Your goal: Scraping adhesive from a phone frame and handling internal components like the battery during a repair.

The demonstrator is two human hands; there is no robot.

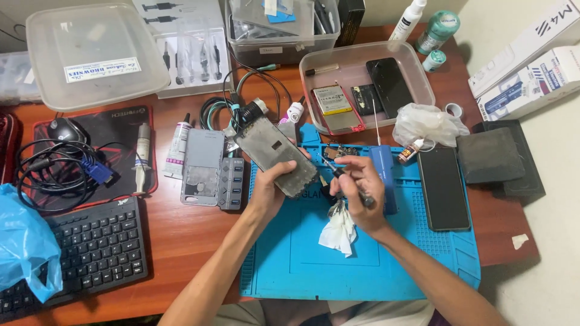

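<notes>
My left hand (267,192) grips an opened phone frame (275,154), tilted, its bare grey inner side facing up, above the left part of the blue repair mat (314,265). My right hand (356,188) holds a thin dark tool (345,178) whose tip points toward the phone's lower edge. A crumpled white tissue (339,231) is tucked under the right hand. A small circuit board (338,151) lies on the mat just beyond my fingers.
A black phone (443,188) lies on the mat's right side. Behind stands a clear tray (314,63) with phone parts. A grey phone back (202,167), a USB hub (231,183), glue tubes, cables, a keyboard (96,247) and a blue bag (24,241) crowd the left.
</notes>
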